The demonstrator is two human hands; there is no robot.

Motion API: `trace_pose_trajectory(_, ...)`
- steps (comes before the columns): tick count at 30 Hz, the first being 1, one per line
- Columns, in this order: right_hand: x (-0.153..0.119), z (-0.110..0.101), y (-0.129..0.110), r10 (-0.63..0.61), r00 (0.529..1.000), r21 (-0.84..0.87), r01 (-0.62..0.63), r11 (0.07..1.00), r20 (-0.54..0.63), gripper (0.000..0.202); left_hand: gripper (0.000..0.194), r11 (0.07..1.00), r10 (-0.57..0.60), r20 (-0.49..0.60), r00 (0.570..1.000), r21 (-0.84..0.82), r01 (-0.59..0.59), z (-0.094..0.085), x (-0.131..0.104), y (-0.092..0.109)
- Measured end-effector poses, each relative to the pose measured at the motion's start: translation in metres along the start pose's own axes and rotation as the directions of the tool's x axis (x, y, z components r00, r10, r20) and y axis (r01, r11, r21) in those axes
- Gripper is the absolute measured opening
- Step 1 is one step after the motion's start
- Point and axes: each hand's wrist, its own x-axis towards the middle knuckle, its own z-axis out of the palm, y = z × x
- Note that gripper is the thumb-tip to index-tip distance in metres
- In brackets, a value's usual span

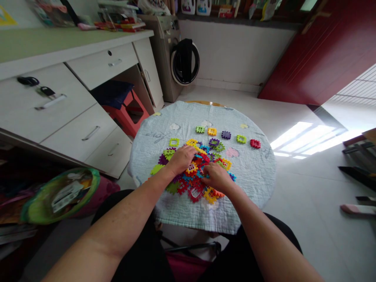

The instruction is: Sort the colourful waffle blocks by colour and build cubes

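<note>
A heap of colourful plastic interlocking blocks [195, 192] lies on the cloth-covered round table [249, 184]. My left hand [182, 159] is over the heap's upper middle, its fingers curled down beside a yellow block [201, 150]. Lower right, my right hand [216, 177] rests on the heap, fingers bent in among red and blue blocks. What either hand grips, if anything, is hidden. Beyond the heap, several blocks stand apart in a row: a green one [200, 129], a yellow one [212, 131], a purple one [226, 135], another green one [241, 139] and a red one [255, 143].
White drawers [88, 129] and a red stool [132, 113] are left of the table. A lined waste bin [96, 192] stands at lower left. Behind are a washing machine [164, 51] with its door open and, at right, a red door [317, 58].
</note>
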Motion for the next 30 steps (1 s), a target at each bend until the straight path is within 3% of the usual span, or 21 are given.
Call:
trace_pose_trajectory(5, 0.001, 0.006, -0.014, 0.057, 0.998, -0.096, -0.054, 0.994, 0.032, 0.012, 0.022, 0.943, -0.221, -0.13, 0.967, -0.283, 0.177, -0.014, 0.0, 0.004)
trace_pose_trajectory(8, 0.003, 0.008, -0.014, 0.075, 0.997, -0.068, -0.074, 0.995, 0.008, 0.012, 0.022, 0.87, -0.321, -0.099, 0.942, -0.424, 0.252, -0.019, -0.004, 0.005)
trace_pose_trajectory(15, 0.009, -0.003, 0.009, 0.076, 0.991, 0.112, -0.064, 0.992, -0.108, 0.009, 0.021, 0.739, -0.421, -0.04, 0.906, -0.595, 0.317, -0.018, -0.007, -0.004)
trace_pose_trajectory(23, 0.015, -0.01, 0.036, 0.064, 0.974, 0.177, -0.025, 0.984, -0.218, 0.021, 0.025, 0.79, -0.393, 0.002, 0.92, -0.511, 0.339, -0.014, -0.007, -0.006)
trace_pose_trajectory(30, 0.017, -0.004, 0.036, 0.25, 0.936, 0.191, -0.206, 0.96, -0.246, 0.021, 0.03, 0.9, -0.31, -0.056, 0.949, -0.341, 0.273, -0.011, -0.008, -0.007)
